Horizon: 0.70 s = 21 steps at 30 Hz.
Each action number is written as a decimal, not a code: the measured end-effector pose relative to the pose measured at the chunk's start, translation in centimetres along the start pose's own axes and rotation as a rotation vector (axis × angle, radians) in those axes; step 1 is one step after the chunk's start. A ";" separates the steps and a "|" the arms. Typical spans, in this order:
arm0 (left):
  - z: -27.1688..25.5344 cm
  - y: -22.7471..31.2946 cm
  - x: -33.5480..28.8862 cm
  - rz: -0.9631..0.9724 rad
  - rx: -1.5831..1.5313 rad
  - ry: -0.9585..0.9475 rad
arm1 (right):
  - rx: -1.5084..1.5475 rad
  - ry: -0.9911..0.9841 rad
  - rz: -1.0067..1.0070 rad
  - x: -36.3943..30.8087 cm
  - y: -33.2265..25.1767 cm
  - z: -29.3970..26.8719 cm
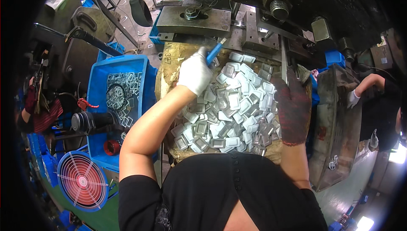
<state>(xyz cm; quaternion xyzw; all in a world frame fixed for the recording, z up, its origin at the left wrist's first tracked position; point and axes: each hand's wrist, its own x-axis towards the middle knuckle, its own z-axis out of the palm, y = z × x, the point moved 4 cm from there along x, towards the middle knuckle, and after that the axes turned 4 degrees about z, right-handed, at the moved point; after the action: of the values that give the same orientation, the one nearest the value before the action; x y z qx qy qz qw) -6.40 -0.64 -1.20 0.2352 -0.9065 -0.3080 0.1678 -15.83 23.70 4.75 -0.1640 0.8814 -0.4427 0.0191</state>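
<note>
My left hand (pixel 195 73), in a white glove, is closed around a blue-handled tool (pixel 215 53) with a short metal tip that points up toward the press. Below and beside it spreads a heap of small rectangular metal pieces (pixel 235 101), shallow and tray-like, some bright and some darker grey. My right hand (pixel 293 110) wears a dark red and black glove at the heap's right edge. A narrow metal strip (pixel 284 59) rises from between its fingers, which seem closed on it; its lower end is hidden.
A worn brown board (pixel 167 72) lies under the heap. Ahead stand the press's steel blocks (pixel 195 21) and large bolts (pixel 277 8). To the left are a blue crate (pixel 146 84) holding thin metal frames and a red fan (pixel 82 181). A metal bin (pixel 328 125) and another person's gloved hand (pixel 353 98) are right.
</note>
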 end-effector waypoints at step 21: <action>-3.9 -2.2 -0.6 -0.225 -0.743 -0.356 | 0.030 -0.600 -0.046 -8.5 -2.4 -0.1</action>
<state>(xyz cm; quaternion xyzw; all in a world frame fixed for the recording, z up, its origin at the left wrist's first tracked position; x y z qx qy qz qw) -3.48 -3.71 0.23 0.1993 -0.7174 -0.6658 0.0472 -7.15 25.02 5.75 -0.3071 0.8257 -0.3878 0.2711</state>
